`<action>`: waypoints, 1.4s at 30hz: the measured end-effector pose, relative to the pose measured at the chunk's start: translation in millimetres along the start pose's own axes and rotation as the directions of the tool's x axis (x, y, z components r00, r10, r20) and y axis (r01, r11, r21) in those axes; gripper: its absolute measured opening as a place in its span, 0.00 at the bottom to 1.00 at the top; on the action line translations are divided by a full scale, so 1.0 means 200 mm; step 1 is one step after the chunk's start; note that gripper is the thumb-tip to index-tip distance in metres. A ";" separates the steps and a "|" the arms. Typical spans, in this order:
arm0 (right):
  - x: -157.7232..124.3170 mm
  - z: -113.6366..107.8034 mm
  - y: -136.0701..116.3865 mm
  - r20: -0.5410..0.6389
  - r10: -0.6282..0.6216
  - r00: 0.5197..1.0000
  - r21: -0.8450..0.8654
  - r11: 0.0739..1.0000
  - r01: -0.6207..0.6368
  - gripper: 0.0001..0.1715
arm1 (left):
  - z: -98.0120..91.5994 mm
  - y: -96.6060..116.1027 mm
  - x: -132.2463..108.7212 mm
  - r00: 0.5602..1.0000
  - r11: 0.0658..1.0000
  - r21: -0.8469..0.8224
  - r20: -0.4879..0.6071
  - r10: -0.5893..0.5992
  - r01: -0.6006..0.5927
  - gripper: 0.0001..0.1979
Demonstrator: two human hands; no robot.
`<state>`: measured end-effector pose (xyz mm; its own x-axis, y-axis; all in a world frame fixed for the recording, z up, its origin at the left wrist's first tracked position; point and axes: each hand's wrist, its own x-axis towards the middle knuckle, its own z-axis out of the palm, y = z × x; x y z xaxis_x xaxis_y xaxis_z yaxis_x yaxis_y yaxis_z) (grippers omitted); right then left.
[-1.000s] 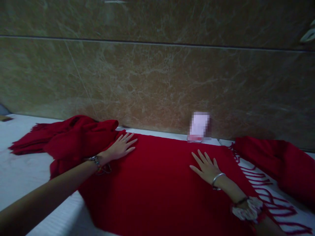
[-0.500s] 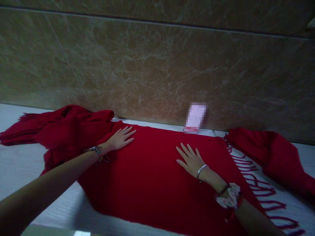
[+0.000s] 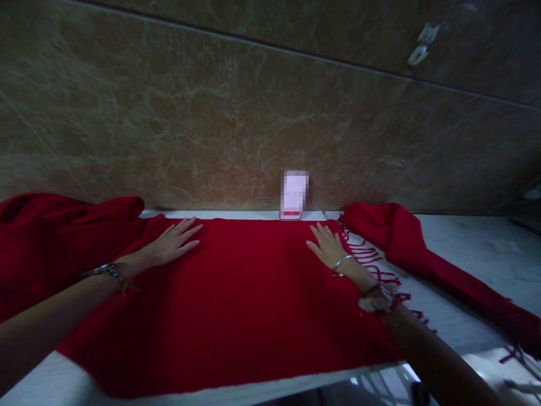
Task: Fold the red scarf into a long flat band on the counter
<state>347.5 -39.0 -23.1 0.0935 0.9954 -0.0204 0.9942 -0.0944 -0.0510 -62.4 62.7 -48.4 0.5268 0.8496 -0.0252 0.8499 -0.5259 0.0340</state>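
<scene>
A red scarf (image 3: 249, 293) lies spread flat on the white tabletop, its fringe (image 3: 367, 254) along the right end. My left hand (image 3: 171, 243) rests on it near the upper left with fingers stretched out. On the upper right part, close to the fringe, my right hand (image 3: 326, 246) lies flat with its fingers spread. Neither hand grips anything. To the left, red cloth (image 3: 63, 237) is bunched up in folds beside my left forearm. Beyond the fringe sits another length of red cloth (image 3: 406, 237), gathered and stretching toward the right edge.
A pale pink upright object (image 3: 294, 194), blurred out, leans against the brown marbled wall (image 3: 228, 124) behind the scarf. White table surface (image 3: 469, 248) shows at the right. A white item (image 3: 502, 369) is at the lower right. Small white hooks (image 3: 422, 45) are on the wall.
The view has swung to the right. My right hand has moved up the scarf, nearer the fringed end and the far edge. Both hands remain flat on the cloth, farther apart.
</scene>
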 end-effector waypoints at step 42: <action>0.18 0.03 1.01 -0.180 0.312 0.933 -0.227 0.910 -0.348 0.33 | 0.05 0.28 0.31 0.992 0.991 0.049 0.031 0.125 -0.127 0.29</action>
<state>551.9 -22.1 -39.2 0.4064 0.9022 0.1447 0.8840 -0.4283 0.1874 17.8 85.4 -57.6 0.6292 0.7755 -0.0519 0.7761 -0.6305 -0.0122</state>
